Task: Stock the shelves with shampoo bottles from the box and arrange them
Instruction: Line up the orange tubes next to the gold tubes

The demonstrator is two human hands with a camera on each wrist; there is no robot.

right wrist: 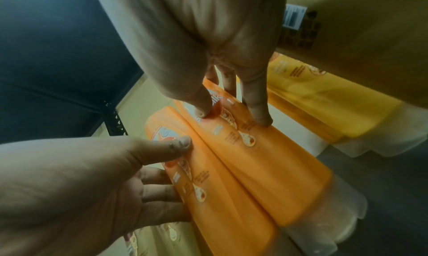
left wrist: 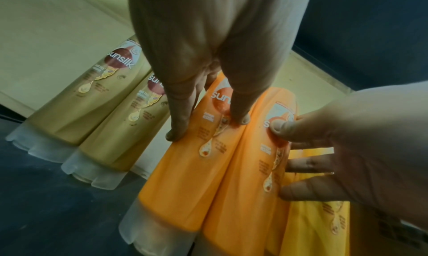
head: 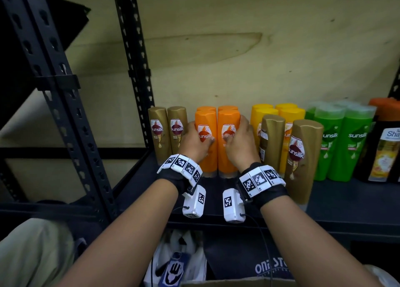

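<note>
Two gold bottles stand at the shelf's left end beside the black upright. Next, the left hand wraps the left orange bottle, thumb on its label, fingers round its outer side. The right hand likewise clasps the right orange bottle, the two bottles touching. Rightward stand yellow bottles, partly hidden by two nearer gold bottles (one turned sideways), then green bottles.
</note>
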